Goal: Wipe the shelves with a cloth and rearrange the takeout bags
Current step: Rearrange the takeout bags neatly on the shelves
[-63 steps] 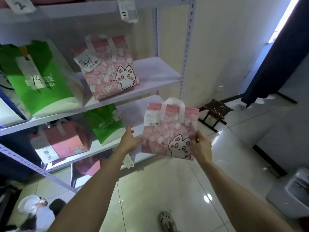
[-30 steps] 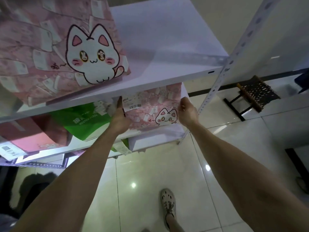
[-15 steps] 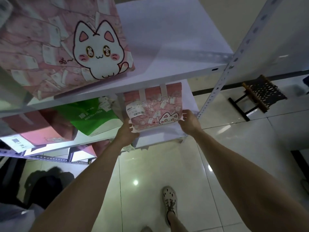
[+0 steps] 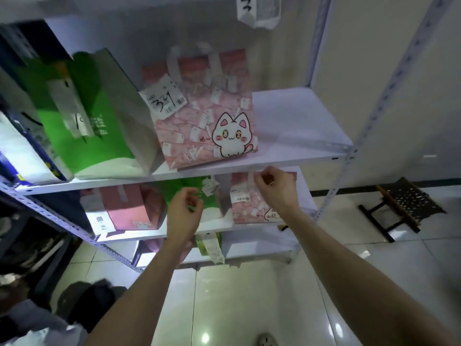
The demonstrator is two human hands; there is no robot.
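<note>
Head view, metal shelving with white boards and perforated uprights. Upper shelf (image 4: pixel 299 159): large green takeout bag (image 4: pixel 94 131), leaning, a paper slip on its face; just beside it on the right, large pink cat bag (image 4: pixel 207 126), slightly tilted, white handles up, a label (image 4: pixel 163 102) handwritten "341" at its top left corner. Middle shelf (image 4: pixel 149 237), left to right: plain pink bag (image 4: pixel 129 208) with a printed sticker low on its face; second green bag (image 4: pixel 174 187), partly hidden behind the left hand; small pink cat bag (image 4: pixel 252 211), standing at the right end of the board, barcode sticker near its top, cat print at its lower right. Left hand (image 4: pixel 185 208): raised in front of the second green bag, fingers loosely curled, holding nothing. Right hand (image 4: pixel 274 188): in front of the top edge of the small pink cat bag, fingers curled toward the thumb; whether they pinch the handle or only hang before it cannot be told. Bottom shelf (image 4: pixel 262 250): a long paper receipt (image 4: pixel 214 248) hanging over the front edge. Overhead: hanging tag (image 4: pixel 257 11) marked "3". Floor (image 4: pixel 237 295): pale glossy tiles; folding stool (image 4: pixel 404 203) with a dark woven seat, right of the shelving and well apart from it; toe of a shoe (image 4: pixel 267 342) at the lower edge
</note>
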